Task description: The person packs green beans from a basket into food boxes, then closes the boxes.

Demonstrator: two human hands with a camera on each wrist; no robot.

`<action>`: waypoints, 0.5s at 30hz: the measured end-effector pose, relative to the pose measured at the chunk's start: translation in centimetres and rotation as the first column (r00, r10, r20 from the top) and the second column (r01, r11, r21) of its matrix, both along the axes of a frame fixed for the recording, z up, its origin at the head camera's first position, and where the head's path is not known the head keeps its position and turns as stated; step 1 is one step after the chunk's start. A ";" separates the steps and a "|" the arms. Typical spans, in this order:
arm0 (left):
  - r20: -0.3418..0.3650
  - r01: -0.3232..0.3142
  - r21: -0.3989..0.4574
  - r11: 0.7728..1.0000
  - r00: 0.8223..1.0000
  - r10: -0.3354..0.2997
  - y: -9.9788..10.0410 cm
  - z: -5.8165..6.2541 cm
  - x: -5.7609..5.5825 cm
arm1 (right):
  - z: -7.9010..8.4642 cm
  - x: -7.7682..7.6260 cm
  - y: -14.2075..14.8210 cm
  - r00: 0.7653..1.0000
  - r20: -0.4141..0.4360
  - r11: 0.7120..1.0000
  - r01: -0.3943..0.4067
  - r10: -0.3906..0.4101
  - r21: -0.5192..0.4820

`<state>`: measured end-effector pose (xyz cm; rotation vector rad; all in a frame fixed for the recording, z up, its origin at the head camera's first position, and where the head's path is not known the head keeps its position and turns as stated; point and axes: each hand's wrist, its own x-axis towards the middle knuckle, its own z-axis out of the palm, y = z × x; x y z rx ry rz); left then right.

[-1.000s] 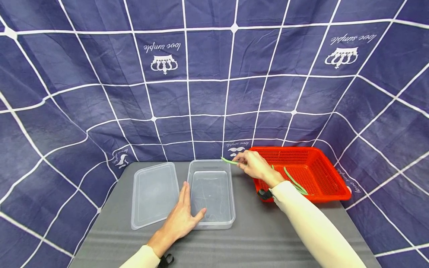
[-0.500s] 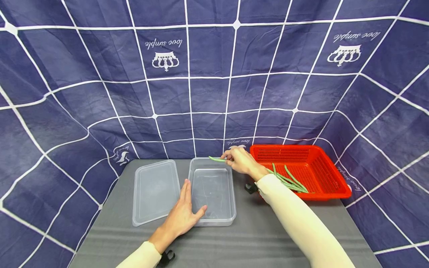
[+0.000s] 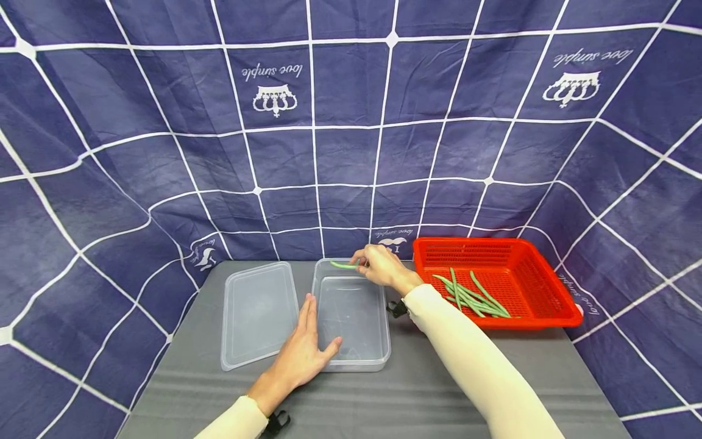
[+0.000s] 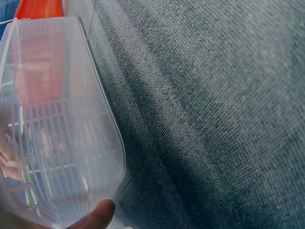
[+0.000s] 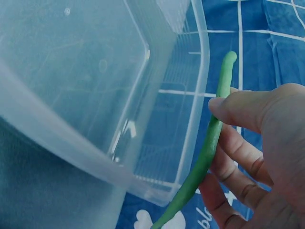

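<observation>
A clear plastic container (image 3: 353, 364) stands open-topped in the middle of the table. My right hand (image 3: 379, 266) pinches one green bean (image 5: 208, 148) between thumb and fingers at the container's far rim; in the head view the bean (image 3: 342, 265) points left across the far end. My left hand (image 3: 303, 356) rests at the container's near left side, fingers straight and thumb spread over the near end. In the left wrist view its thumb (image 4: 97, 214) touches the container wall (image 4: 102, 143). Several more green beans (image 3: 477, 299) lie in the red basket (image 3: 521, 277) on the right.
A translucent flat lid (image 3: 258, 317) lies left of the container, near my left fingers. Grey cloth covers the table (image 3: 406, 390). A blue curtain (image 3: 345, 152) with white grid lines hangs behind and at both sides.
My right hand has moved left from beside the red basket to the container's far end, carrying the green bean. My left hand has stayed at the container's side.
</observation>
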<state>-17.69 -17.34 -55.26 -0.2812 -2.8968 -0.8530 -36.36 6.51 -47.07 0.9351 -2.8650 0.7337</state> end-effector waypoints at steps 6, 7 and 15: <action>0.002 -0.005 0.001 1.000 1.000 0.005 0.4 0.0 -0.1 | -0.6 -0.4 -0.5 1.000 0.028 1.000 -0.009 0.010 -0.015; 0.001 -0.005 0.001 1.000 1.000 0.005 0.4 0.0 -0.2 | -0.7 -0.5 -0.6 0.999 0.031 1.000 -0.008 0.009 -0.012; 0.012 -0.005 0.001 1.000 1.000 0.005 0.1 0.1 -0.2 | -1.2 -1.0 -2.2 0.999 0.045 1.000 -0.013 0.013 0.002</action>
